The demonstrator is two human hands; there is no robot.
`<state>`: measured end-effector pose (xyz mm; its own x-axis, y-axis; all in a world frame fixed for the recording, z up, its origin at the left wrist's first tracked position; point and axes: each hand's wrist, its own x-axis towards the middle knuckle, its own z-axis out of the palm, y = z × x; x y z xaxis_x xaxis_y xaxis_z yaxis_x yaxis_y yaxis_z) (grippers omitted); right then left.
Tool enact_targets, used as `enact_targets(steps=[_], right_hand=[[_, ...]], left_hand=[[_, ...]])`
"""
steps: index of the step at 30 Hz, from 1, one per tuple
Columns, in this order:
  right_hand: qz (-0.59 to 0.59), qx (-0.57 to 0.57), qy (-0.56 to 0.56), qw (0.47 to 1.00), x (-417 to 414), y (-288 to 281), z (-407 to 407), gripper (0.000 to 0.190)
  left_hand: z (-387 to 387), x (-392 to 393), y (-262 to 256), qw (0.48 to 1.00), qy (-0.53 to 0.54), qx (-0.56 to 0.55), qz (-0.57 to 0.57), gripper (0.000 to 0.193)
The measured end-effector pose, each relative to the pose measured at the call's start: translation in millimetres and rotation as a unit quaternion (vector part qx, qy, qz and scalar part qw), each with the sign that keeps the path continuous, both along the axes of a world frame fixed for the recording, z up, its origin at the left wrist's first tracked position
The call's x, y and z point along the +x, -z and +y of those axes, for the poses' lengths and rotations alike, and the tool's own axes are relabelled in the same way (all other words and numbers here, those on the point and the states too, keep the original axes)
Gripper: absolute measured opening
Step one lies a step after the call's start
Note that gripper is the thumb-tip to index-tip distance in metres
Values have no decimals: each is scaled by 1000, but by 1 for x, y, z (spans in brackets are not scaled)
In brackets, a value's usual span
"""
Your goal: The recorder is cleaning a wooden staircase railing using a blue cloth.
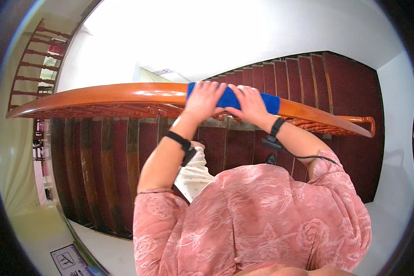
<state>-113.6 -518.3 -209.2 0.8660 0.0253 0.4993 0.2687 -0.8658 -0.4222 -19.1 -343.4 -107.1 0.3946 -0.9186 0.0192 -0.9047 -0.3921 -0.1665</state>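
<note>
A blue cloth (272,103) is draped over the top of a polished wooden handrail (145,92). My left hand (205,98) grips the cloth near its left end, fingers over the far side of the rail. Close beside it, my right hand (250,104) holds the cloth in the same way, with the two thumbs almost meeting on the near side. The hands hide part of the cloth. Turned wooden balusters (124,109) stand under the rail.
Carpeted stairs (210,148) lie below me on the near side of the rail, and another dark red flight (279,77) runs beyond it. The rail curves to an end post (370,127) at the right. A white wall (396,155) borders the landing.
</note>
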Motion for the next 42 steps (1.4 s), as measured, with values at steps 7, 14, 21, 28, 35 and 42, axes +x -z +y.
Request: enact_targets(steps=[7, 14, 21, 28, 35, 42], right_hand=[[-50, 32, -46, 997, 58, -43, 81, 73], [-85, 69, -41, 993, 63, -41, 86, 74], [-49, 69, -58, 995, 57, -47, 79, 78], [-7, 76, -22, 997, 29, -33, 47, 80], [-49, 76, 35, 995, -6, 4, 1, 79], [-7, 83, -18, 996, -32, 32, -58, 75]], left_hand=[[84, 43, -65, 998, -47, 32, -22, 85], [83, 50, -68, 991, -87, 81, -53, 87], [78, 49, -63, 987, -102, 103, -70, 90], [45, 38, -48, 992, -52, 117, -25, 88], [-9, 10, -22, 992, -12, 125, -10, 86], [-58, -14, 9, 993, 14, 116, 18, 79]])
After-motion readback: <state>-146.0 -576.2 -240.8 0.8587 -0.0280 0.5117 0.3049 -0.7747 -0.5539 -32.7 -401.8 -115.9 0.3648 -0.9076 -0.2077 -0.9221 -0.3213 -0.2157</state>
